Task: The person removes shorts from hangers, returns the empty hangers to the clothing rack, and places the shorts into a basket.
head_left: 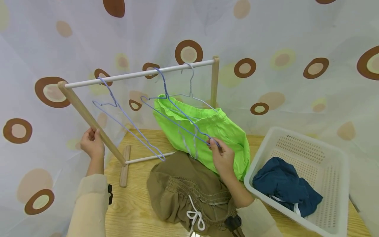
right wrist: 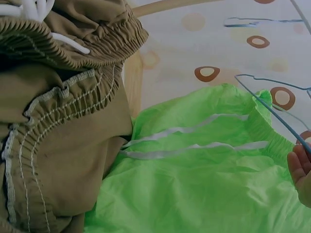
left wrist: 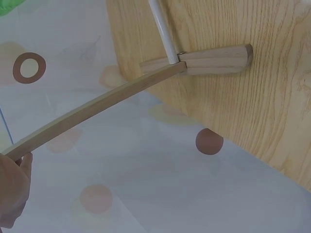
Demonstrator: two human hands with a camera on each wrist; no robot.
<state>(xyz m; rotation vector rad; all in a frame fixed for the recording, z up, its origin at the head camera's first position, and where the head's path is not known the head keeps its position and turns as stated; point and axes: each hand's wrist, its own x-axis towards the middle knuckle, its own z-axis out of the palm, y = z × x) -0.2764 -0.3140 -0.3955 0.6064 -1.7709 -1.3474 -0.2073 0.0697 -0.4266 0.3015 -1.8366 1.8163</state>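
Brown cloth shorts [head_left: 168, 171] with a tied white drawstring lie bunched nearest the head camera, on a pale wood-grain bench [head_left: 127, 214]. Above them, the person's right hand [head_left: 223, 159] pinches one end of a blue-violet wire hanger [head_left: 164, 82] between thumb and fingers; its hook sits over the white round rail [head_left: 133, 75] of a clothes rack. The left hand [head_left: 93, 144] grips the rack's slanted, light wooden left post [head_left: 83, 110], thumb and fingers against the wood. Another bare blue-violet hanger [head_left: 113, 98] hangs nearer that post. Behind the pinched hanger, bright lime-green shorts [head_left: 237, 138] with pale drawstrings hang by their elasticated waistband on a pale grey wire hanger [head_left: 190, 87]. To the right, a white perforated plastic basket [head_left: 299, 140] holds crumpled dark-blue cloth [head_left: 284, 184]. White sheeting [head_left: 296, 29] with brown rings and beige spots stands behind everything.
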